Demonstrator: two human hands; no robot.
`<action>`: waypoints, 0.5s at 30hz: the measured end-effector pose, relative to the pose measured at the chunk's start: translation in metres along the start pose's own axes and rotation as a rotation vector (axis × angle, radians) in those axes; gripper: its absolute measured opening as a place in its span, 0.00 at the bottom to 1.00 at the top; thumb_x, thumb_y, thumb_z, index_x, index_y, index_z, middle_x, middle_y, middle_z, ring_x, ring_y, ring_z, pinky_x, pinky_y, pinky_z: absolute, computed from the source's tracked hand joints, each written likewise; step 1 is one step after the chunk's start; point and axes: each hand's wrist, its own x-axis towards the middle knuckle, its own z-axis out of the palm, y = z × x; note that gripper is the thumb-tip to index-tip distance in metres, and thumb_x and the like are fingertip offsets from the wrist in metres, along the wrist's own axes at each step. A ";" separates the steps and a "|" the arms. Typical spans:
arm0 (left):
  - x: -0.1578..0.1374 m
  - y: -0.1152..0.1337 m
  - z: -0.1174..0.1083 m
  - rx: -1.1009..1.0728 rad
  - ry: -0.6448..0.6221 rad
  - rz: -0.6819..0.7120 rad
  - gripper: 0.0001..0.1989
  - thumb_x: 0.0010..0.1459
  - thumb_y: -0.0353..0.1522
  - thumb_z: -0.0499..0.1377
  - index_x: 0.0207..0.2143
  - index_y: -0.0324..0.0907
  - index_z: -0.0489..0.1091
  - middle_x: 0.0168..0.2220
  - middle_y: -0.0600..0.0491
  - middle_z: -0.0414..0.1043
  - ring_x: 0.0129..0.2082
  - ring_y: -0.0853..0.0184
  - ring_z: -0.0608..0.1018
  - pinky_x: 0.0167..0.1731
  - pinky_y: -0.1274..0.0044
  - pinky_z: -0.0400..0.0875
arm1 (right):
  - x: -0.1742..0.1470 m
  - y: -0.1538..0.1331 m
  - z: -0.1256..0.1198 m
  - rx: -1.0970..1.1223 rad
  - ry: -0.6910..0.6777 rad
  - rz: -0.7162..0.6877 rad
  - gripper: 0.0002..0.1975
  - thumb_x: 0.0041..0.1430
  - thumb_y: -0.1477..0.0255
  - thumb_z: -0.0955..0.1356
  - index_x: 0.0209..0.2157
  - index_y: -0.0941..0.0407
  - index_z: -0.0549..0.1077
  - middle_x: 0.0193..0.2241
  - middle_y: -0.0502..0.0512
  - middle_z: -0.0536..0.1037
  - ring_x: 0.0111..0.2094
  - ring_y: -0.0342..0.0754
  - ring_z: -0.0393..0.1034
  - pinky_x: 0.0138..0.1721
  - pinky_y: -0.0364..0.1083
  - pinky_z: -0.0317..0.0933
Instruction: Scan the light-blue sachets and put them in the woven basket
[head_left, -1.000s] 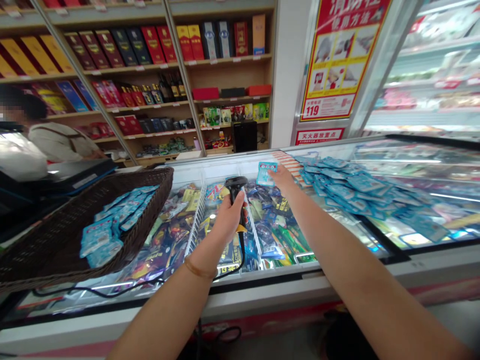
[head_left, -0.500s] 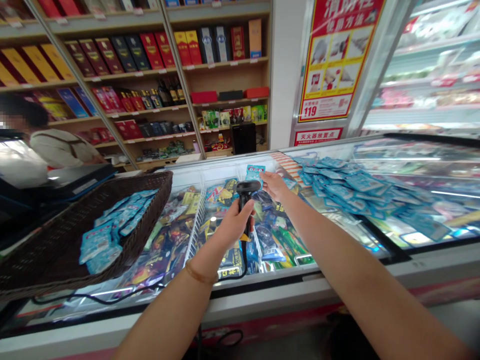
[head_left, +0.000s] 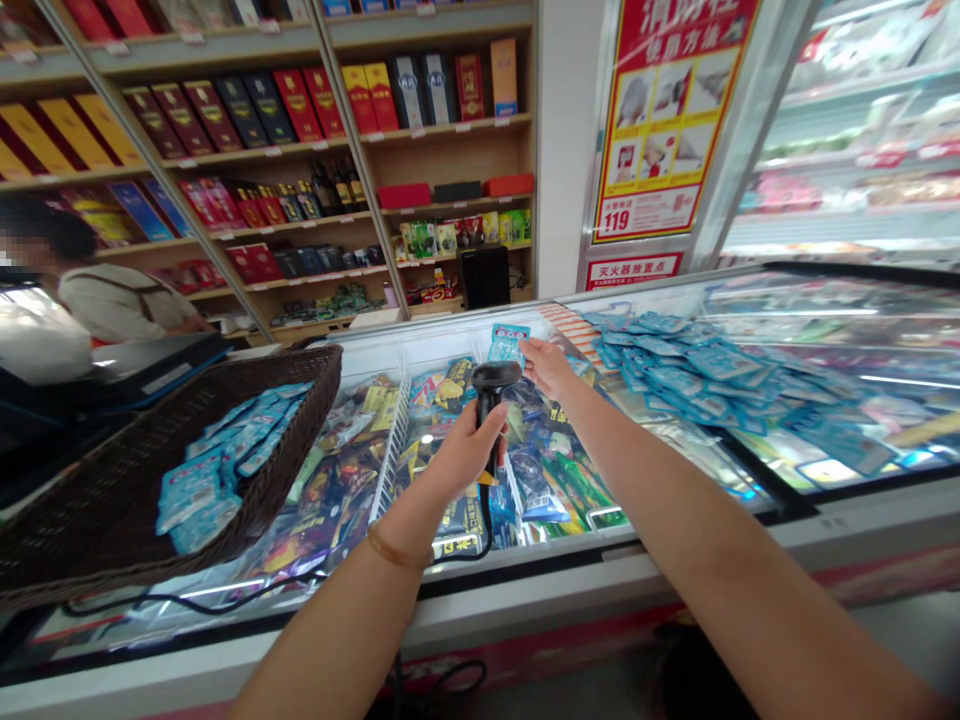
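Observation:
My left hand (head_left: 474, 448) is wrapped round the handle of a black barcode scanner (head_left: 495, 378), held upright over the chest freezer. Just beyond the scanner head, my right hand (head_left: 547, 366) pinches a small blue packet (head_left: 508, 343) by its right edge, its printed face partly turned to me. On the freezer's glass top to the right lies a heaped pile of similar blue packets (head_left: 697, 360). A dark brown woven basket (head_left: 315, 395) on the left holds several more blue packets (head_left: 225, 460).
Under the glass, the freezer (head_left: 517, 590) holds bagged frozen goods split by a white wire divider (head_left: 390, 450). The scanner's black cable (head_left: 225, 598) runs left along the front edge. A person (head_left: 124, 295) is at the far left, near shelves (head_left: 450, 140) of boxes and bottles.
The blue packet in my right hand has shifted very slightly left and up, behind the scanner head. My left hand keeps the scanner in nearly the same place.

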 end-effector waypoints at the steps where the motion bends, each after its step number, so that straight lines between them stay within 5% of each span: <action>1: 0.000 0.000 0.000 0.002 -0.004 0.000 0.24 0.56 0.55 0.59 0.34 0.44 0.61 0.19 0.59 0.65 0.16 0.72 0.68 0.19 0.80 0.61 | 0.000 0.000 0.000 -0.004 0.006 -0.004 0.16 0.55 0.57 0.73 0.31 0.54 0.68 0.24 0.47 0.76 0.34 0.45 0.76 0.41 0.44 0.68; 9: 0.000 0.000 0.004 -0.047 0.021 -0.012 0.24 0.54 0.53 0.62 0.33 0.44 0.62 0.19 0.59 0.65 0.15 0.72 0.68 0.18 0.80 0.61 | -0.004 0.000 0.003 0.042 0.018 0.009 0.11 0.56 0.63 0.72 0.31 0.55 0.69 0.23 0.46 0.76 0.32 0.45 0.76 0.40 0.44 0.69; 15: -0.002 0.026 -0.012 -0.278 0.337 -0.078 0.23 0.54 0.51 0.65 0.33 0.43 0.63 0.23 0.58 0.66 0.16 0.74 0.68 0.17 0.80 0.63 | -0.010 0.006 0.041 0.017 0.089 0.155 0.06 0.61 0.73 0.67 0.28 0.55 0.70 0.21 0.47 0.76 0.30 0.46 0.76 0.41 0.47 0.70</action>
